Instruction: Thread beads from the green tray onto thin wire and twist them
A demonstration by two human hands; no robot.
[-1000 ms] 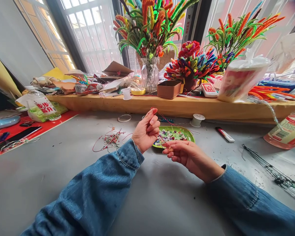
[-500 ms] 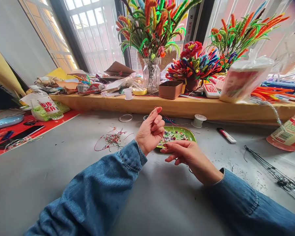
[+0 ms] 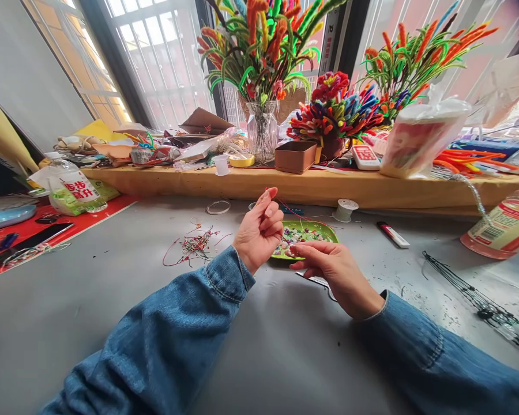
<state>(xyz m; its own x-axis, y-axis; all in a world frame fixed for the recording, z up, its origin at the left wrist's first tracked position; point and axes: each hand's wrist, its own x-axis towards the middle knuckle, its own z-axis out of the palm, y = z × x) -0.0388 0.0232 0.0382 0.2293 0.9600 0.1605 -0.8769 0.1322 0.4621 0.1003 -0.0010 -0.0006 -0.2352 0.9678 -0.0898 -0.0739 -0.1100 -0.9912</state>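
My left hand [image 3: 259, 233] is raised over the middle of the table, thumb up and fingers curled, closed on a thin red cord [image 3: 288, 206]. From that hand the cord trails off to the right behind it. My right hand [image 3: 333, 271] is just beside it, thumb and forefinger pinched together at something tiny and pale that I cannot make out. Behind both hands sits a green tray [image 3: 334, 233] of small mixed beads, partly covered by them. Under my right hand lies a pair of scissors [image 3: 332, 294], mostly hidden.
Cord scraps [image 3: 196, 245] lie left of the tray. A spool [image 3: 345, 210], a lighter-like stick [image 3: 392, 234] and black beaded cords [image 3: 480, 300] are to the right, near a large bottle [image 3: 504, 227]. A ledge [image 3: 177, 180] with a brown box [image 3: 295, 157] and vases runs behind.
The view has shifted slightly. My right fingertips have turned a little, and the cord stretch seen between my hands no longer shows. My left hand keeps its curled grip.
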